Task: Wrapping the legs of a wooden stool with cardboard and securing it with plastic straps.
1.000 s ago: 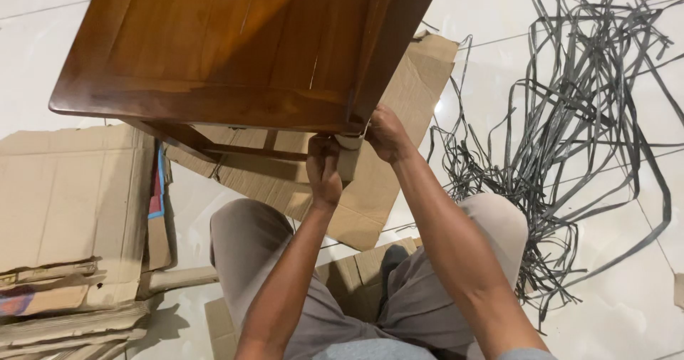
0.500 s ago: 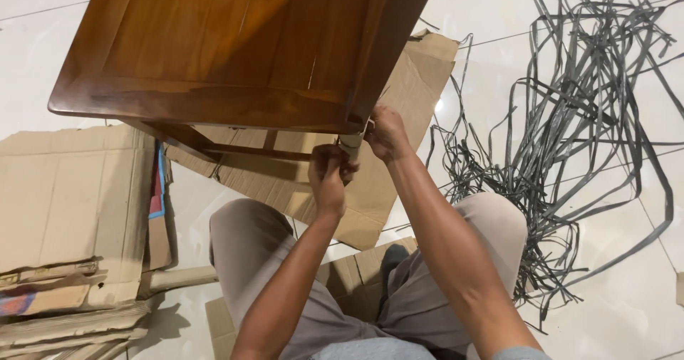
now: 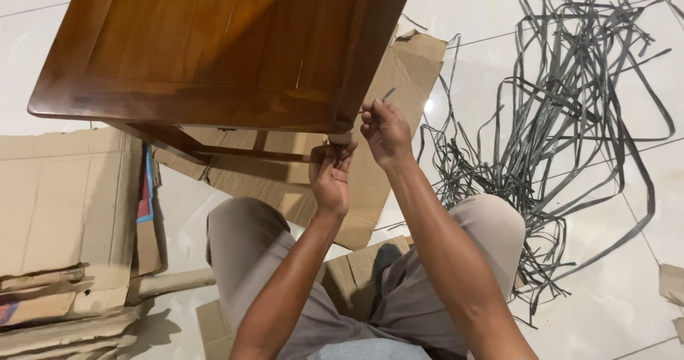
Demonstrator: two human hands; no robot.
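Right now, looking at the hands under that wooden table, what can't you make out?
Head view only:
- Table: far side cut off by the top edge; its top hides most of the legs.
- Left hand: fingertips hidden under the table corner, grip unclear.
- Thin strip pinched by the right hand: too small to identify.
- Flattened cardboard: cut off at the left edge.

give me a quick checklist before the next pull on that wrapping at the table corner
1. Left hand grips the cardboard wrap on the table leg: ok.
2. Right hand pinches the thin grey strip: ok.
3. Wooden table standing steady: cannot tell, its feet are hidden.
4. Wrap fully off the leg: not ok.
5. Loose grey straps lie clear of the hands: ok.
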